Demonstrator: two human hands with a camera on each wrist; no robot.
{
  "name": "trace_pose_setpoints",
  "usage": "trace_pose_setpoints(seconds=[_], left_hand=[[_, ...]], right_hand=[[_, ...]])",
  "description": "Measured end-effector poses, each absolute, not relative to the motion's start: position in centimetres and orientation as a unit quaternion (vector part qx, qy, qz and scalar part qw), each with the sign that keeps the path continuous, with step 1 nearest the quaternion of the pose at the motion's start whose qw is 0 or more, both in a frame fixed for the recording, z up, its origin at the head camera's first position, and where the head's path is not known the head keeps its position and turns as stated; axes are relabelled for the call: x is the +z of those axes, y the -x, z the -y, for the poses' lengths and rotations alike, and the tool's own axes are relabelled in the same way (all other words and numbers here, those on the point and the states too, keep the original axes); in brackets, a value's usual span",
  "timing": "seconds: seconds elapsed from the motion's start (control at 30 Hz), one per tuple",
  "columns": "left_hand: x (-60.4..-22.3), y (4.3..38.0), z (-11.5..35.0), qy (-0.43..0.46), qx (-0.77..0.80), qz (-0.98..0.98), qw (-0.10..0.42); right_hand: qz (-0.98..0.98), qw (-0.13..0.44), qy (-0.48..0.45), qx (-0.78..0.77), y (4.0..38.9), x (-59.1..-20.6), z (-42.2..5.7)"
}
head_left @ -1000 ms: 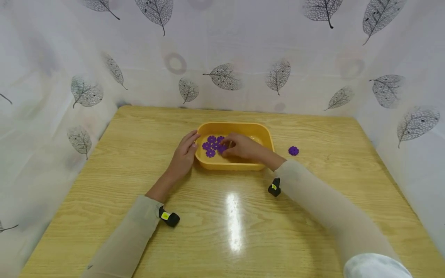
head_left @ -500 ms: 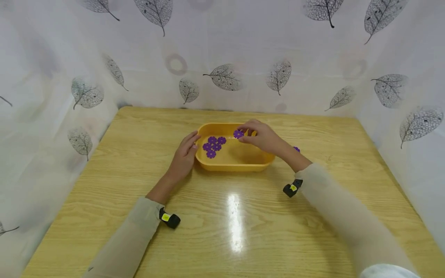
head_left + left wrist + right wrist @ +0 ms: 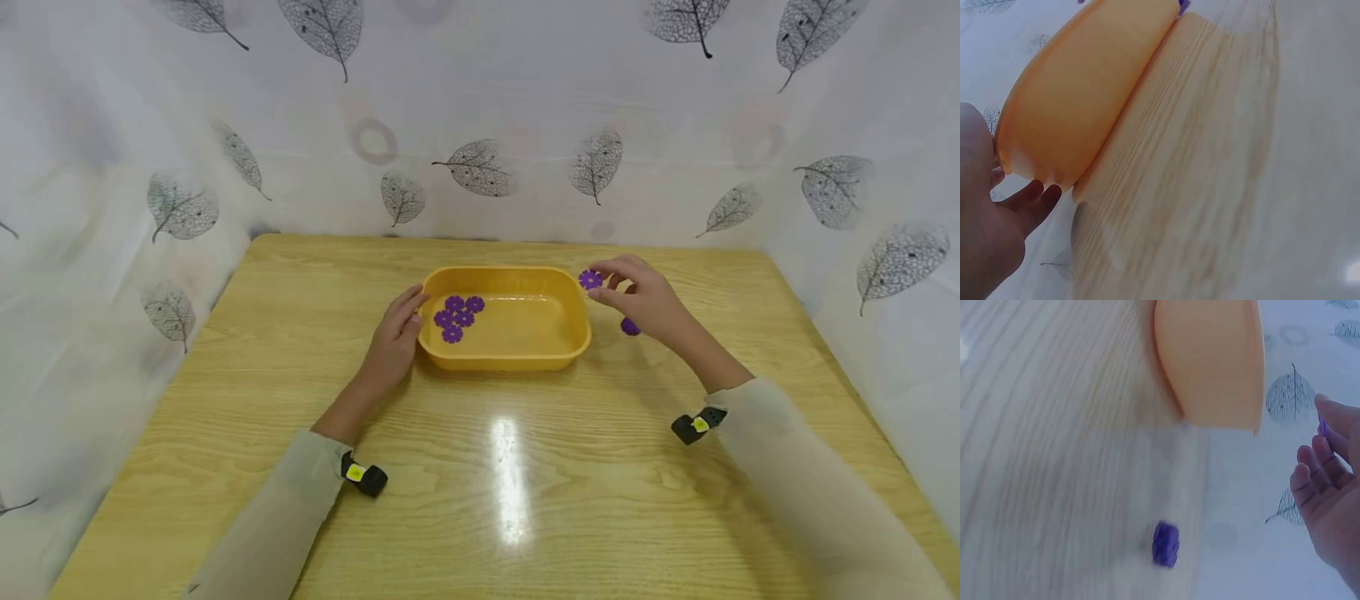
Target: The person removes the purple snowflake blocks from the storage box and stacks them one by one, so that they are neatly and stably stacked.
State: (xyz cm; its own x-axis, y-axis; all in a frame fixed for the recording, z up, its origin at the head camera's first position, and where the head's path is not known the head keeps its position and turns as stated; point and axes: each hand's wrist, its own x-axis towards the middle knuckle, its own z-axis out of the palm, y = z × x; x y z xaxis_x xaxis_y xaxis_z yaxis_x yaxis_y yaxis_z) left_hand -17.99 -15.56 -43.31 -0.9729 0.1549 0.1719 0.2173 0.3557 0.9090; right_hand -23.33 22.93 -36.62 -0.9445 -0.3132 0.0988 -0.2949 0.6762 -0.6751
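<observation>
My right hand (image 3: 645,300) pinches a purple flower-shaped toy disc (image 3: 590,280) between thumb and fingertips, held up just past the right end of the yellow tray (image 3: 502,362). In the right wrist view the disc (image 3: 1322,427) shows edge-on, its rest covered by my fingers. Below that hand a purple piece (image 3: 630,327) stands on the table, ridged like a short stack of discs. My left hand (image 3: 390,337) rests its fingers against the tray's left end. In the left wrist view, fingertips (image 3: 1050,192) touch the tray's outer wall (image 3: 1085,94). Several purple discs (image 3: 453,318) lie in the tray's left part.
The tray stands towards the back of a wooden table (image 3: 450,483). A pale curtain (image 3: 525,92) printed with leaves hangs behind the table and at both sides. Light reflects off the tabletop in front of the tray.
My right hand has lifted one disc out of the group in the tray and carried it right, past the tray's end. My left hand stays at the tray's left end.
</observation>
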Motion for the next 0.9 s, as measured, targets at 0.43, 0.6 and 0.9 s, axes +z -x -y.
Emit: trace_pose_setpoints(seconds=[0.43, 0.6, 0.9], left_hand=[[-44.5, 18.4, 16.0, 0.125, -0.551, 0.824, 0.041], [-44.5, 18.4, 16.0, 0.124, -0.55, 0.825, 0.036], [-43.7, 18.1, 15.8, 0.12, -0.554, 0.823, 0.027]], right_hand=[[-0.937, 0.018, 0.122, -0.326, 22.2, -38.9, -28.3], [-0.939, 0.026, 0.122, -0.319, 21.8, -39.8, -29.3], [-0.945, 0.064, 0.111, -0.301, 21.8, -41.2, -30.3]])
